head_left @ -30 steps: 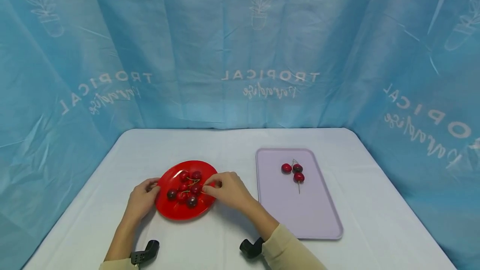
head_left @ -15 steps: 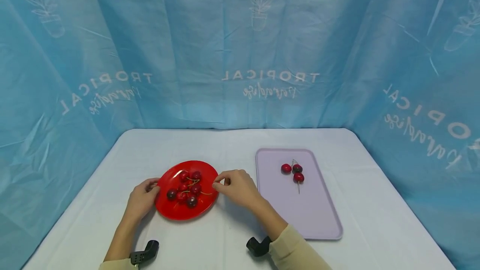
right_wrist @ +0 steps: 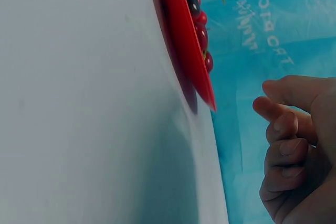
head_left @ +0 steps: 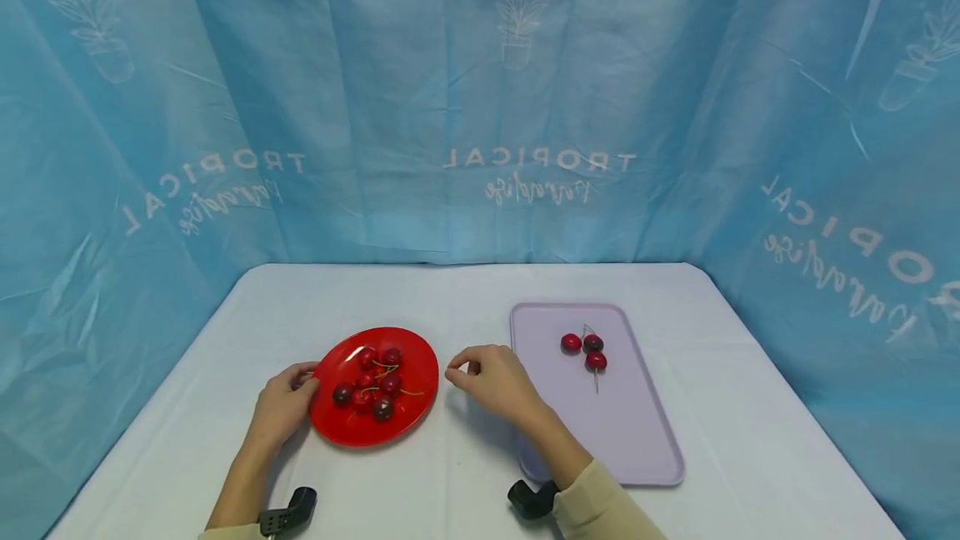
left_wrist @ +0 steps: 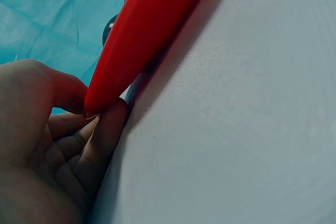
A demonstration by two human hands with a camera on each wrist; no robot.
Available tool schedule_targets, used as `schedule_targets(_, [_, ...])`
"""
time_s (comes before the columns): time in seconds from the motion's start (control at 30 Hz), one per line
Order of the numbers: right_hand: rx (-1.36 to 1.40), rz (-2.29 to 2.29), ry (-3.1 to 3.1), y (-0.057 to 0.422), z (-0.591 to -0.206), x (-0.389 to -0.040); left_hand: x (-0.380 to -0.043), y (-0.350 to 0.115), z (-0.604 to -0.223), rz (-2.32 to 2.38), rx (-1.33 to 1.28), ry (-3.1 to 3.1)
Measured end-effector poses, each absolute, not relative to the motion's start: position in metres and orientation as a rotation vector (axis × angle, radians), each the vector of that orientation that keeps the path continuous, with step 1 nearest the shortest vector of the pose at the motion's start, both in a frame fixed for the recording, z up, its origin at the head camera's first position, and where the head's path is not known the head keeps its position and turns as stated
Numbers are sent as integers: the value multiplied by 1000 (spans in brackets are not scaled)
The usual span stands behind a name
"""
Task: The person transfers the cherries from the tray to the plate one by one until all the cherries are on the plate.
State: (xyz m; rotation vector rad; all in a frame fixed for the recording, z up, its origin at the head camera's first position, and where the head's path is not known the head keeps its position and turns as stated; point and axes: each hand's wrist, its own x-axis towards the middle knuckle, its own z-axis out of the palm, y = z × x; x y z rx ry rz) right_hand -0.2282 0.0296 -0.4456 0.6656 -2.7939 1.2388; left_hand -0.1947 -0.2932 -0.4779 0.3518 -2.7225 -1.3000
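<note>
Several dark red cherries (head_left: 383,410) with stems lie in the middle of a red plate (head_left: 418,357) on the left part of the table. My left hand (head_left: 281,405) grips the plate's left rim, thumb above and fingers beneath, as the left wrist view shows. To the right of the plate, my right hand (head_left: 497,382) hovers above the table, touching nothing. In the right wrist view its thumb and index finger stand slightly apart with nothing between them, and the other fingers curl loosely. The plate's edge (right_wrist: 184,40) is close by there.
A pale purple tray (head_left: 592,440) lies on the right, partly behind the right forearm, with 3 cherries (head_left: 593,343) near its far end. White cloth (head_left: 465,290) covers the table. A blue curtain (head_left: 390,107) hangs around the back and sides.
My right hand has drawn away from the cherries to the right, past the plate's rim, with nothing in its fingers. The left hand, plate and cherries stay put.
</note>
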Motion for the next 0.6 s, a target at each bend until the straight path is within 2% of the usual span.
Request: schedule_targets(0.6, [574,1175,-2814,78,-446,-233,-194,-293,-480,-1274,348,-2717])
